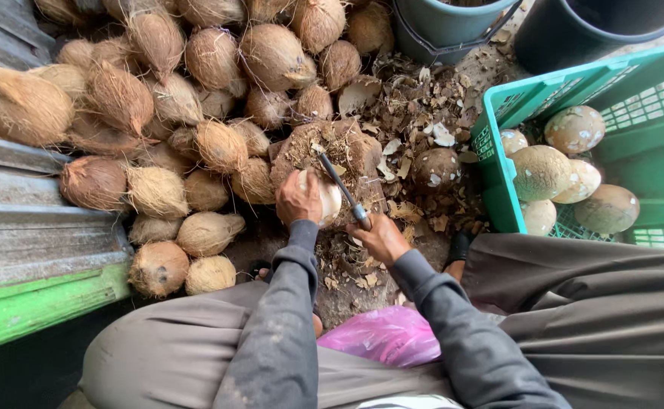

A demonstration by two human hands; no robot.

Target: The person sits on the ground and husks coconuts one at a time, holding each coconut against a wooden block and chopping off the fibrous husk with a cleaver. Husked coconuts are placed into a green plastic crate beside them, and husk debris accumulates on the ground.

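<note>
My left hand (299, 199) grips a pale, partly peeled coconut (329, 198) against a worn wooden chopping block (343, 144). My right hand (380, 236) holds the handle of a long knife (339, 184), whose blade runs up and left over the block, right beside the coconut. Both arms wear dark grey sleeves. A peeled brown coconut with white patches (435, 168) lies just right of the block among shell chips.
A big pile of husked brown coconuts (196, 113) fills the left and top. A green plastic crate (635, 144) at right holds several peeled coconuts. Two buckets (453, 26) stand at the top. A pink plastic bag (385, 335) rests between my knees. Corrugated metal sheeting (21, 227) lies at left.
</note>
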